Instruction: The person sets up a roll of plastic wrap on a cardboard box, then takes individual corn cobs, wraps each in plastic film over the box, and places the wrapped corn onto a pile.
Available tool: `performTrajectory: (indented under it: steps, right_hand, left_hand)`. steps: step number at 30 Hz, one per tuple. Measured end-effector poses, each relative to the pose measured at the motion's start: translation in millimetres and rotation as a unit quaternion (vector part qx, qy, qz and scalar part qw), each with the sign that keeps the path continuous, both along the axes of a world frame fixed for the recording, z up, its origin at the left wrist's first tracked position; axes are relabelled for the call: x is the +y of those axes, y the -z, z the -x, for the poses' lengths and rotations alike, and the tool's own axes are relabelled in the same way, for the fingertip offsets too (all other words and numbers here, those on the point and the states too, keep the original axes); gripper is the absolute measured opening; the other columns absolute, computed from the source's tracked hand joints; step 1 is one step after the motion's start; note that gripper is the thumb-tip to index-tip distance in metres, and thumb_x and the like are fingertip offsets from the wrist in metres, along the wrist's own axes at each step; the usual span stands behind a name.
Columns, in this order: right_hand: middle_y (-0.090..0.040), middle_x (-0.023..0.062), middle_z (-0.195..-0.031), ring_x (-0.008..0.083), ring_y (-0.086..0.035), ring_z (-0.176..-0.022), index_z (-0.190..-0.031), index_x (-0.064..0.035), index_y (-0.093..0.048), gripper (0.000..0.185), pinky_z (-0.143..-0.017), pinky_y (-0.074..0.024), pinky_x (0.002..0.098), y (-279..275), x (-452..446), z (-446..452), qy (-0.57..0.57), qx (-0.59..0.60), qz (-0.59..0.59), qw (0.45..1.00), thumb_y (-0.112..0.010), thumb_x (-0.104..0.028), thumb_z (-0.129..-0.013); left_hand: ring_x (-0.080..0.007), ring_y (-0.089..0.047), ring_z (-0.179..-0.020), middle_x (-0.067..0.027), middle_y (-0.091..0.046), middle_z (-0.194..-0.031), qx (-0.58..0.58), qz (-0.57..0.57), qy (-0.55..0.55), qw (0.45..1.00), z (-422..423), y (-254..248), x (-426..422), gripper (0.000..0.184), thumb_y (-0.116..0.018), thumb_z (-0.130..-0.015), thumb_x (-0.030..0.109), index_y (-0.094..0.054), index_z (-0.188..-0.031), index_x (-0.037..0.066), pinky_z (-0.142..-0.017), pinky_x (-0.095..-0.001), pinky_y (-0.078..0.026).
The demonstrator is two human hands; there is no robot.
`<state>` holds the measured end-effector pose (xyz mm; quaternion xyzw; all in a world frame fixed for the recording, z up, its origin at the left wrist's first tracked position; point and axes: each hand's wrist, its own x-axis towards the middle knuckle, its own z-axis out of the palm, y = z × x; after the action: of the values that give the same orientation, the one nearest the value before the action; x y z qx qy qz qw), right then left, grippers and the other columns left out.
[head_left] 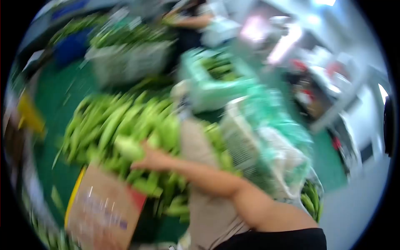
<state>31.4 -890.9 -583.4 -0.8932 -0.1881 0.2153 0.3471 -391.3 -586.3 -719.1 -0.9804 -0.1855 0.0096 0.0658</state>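
A black sleeve [275, 241] is nearest; the right hand [153, 158] has blurred fingers and thumb clasped around 1 pale vegetable's [128, 148] end, over the green heap [112, 121].

There are one right hand [153, 159], one foreground carton [98, 208] and countless green vegetables [112, 123].

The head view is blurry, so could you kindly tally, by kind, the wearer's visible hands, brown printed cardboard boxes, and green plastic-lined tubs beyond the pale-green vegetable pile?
Bare right hand: 1
Brown printed cardboard box: 1
Green plastic-lined tub: 1
Total: 3
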Motion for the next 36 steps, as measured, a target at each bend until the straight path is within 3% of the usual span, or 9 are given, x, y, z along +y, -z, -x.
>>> performTrajectory:
  steps: [5, 9, 14, 18, 22, 25, 30, 33, 36]
  right_hand:
    - [-0.063, 0.0231, -0.127, 0.0297, -0.067, -0.113, -0.158, 0.0009, -0.028, 0.099, -0.097, -0.0551, 0.0411, -38.2, 111.0, 42.1, -0.202, 0.192, -0.283, 0.918, -0.081, -0.010, -0.075]
    - [-0.066, 0.0087, -0.134, 0.0294, -0.062, -0.124, -0.151, -0.0168, -0.051, 0.084, -0.104, -0.0507, 0.0416, -25.7, 215.0, 104.2, -0.479, -0.266, -0.169, 0.819, -0.083, -0.010, -0.074]
    - [-0.066, 0.0031, -0.129, 0.0247, -0.064, -0.118, -0.147, -0.0255, -0.054, 0.068, -0.095, -0.0515, 0.0403, 50.9, 304.2, 153.0, -0.585, -0.381, -0.104, 0.708, -0.074, -0.017, -0.082]
    - [-0.063, 0.0034, -0.132, 0.0274, -0.064, -0.120, -0.147, -0.0228, -0.054, 0.054, -0.100, -0.0511, 0.0480, 87.6, 296.8, 156.2, -0.582, -0.325, -0.131, 0.734, -0.060, -0.021, -0.094]
    - [-0.052, 0.0142, -0.151, 0.0344, -0.049, -0.142, -0.148, -0.0123, -0.052, 0.071, -0.116, -0.0429, 0.0518, 66.3, 260.2, 136.9, -0.563, -0.255, -0.156, 0.770, -0.079, -0.015, -0.083]
    - [-0.055, 0.0170, -0.141, 0.0365, -0.055, -0.132, -0.145, -0.0127, -0.058, 0.069, -0.110, -0.0493, 0.0432, 50.0, 173.3, 83.9, -0.489, -0.019, -0.212, 0.846, -0.085, -0.011, -0.081]
    - [-0.060, 0.0034, -0.090, 0.0256, -0.061, -0.090, -0.129, -0.0196, -0.070, 0.043, -0.088, -0.0481, 0.0371, 83.6, 135.8, 84.0, -0.536, -0.236, -0.077, 0.807, -0.075, -0.028, -0.087]
    - [-0.058, 0.0054, -0.087, 0.0268, -0.062, -0.091, -0.116, -0.0157, -0.071, 0.028, -0.089, -0.0489, 0.0394, 109.7, 149.4, 90.4, -0.556, -0.260, -0.145, 0.776, -0.072, -0.021, -0.088]
    - [-0.069, 0.0102, -0.098, 0.0306, -0.067, -0.099, -0.110, -0.0082, -0.069, 0.016, -0.090, -0.0525, 0.0426, 93.5, 155.8, 105.8, -0.312, -0.112, -0.262, 0.907, -0.065, -0.009, -0.094]
  left_hand:
    - [-0.0452, -0.032, -0.151, -0.0199, -0.037, -0.165, -0.043, 0.094, -0.128, 0.986, -3.7, -31.1, -46.2, 0.063, -0.064, -0.094, 0.045, -0.055, -0.153, 0.024, -0.124, -0.0620, -0.019]
    - [-0.0445, -0.035, -0.149, -0.0161, -0.042, -0.162, -0.079, 0.085, -0.160, 0.980, -6.7, -44.8, -53.3, 0.060, -0.068, -0.091, 0.048, -0.062, -0.144, 0.020, -0.121, -0.0656, -0.021]
    - [-0.0401, -0.046, -0.141, -0.0119, -0.051, -0.154, -0.136, 0.126, -0.158, 0.970, 0.2, -48.6, -47.6, 0.060, -0.078, -0.086, 0.039, -0.063, -0.138, 0.013, -0.118, -0.0597, -0.027]
    - [-0.0319, -0.053, -0.131, -0.0072, -0.055, -0.147, -0.360, 0.028, -0.123, 0.925, -49.7, -74.8, 9.2, 0.069, -0.087, -0.078, 0.029, -0.059, -0.139, 0.015, -0.114, -0.0527, -0.034]
    - [-0.0299, -0.054, -0.125, -0.0028, -0.060, -0.136, -0.216, 0.070, -0.116, 0.967, -92.8, -58.2, 51.6, 0.073, -0.090, -0.071, 0.037, -0.063, -0.137, 0.024, -0.112, -0.0508, -0.036]
    - [-0.0321, -0.054, -0.126, -0.0044, -0.062, -0.133, -0.181, 0.088, -0.118, 0.972, -94.1, -60.6, 47.6, 0.073, -0.090, -0.070, 0.038, -0.065, -0.136, 0.022, -0.111, -0.0512, -0.037]
    - [-0.0315, -0.053, -0.126, -0.0046, -0.062, -0.130, -0.178, 0.063, -0.126, 0.974, -98.4, -59.9, 45.6, 0.070, -0.089, -0.073, 0.040, -0.066, -0.137, 0.023, -0.111, -0.0501, -0.037]
    - [-0.0313, -0.052, -0.127, -0.0046, -0.062, -0.130, -0.165, 0.079, -0.135, 0.974, -97.3, -65.5, 43.1, 0.068, -0.089, -0.073, 0.040, -0.067, -0.136, 0.024, -0.111, -0.0499, -0.036]
    - [-0.0305, -0.051, -0.128, -0.0034, -0.062, -0.131, -0.150, 0.105, -0.138, 0.973, -93.7, -67.3, 46.0, 0.068, -0.089, -0.074, 0.038, -0.067, -0.137, 0.025, -0.111, -0.0496, -0.036]
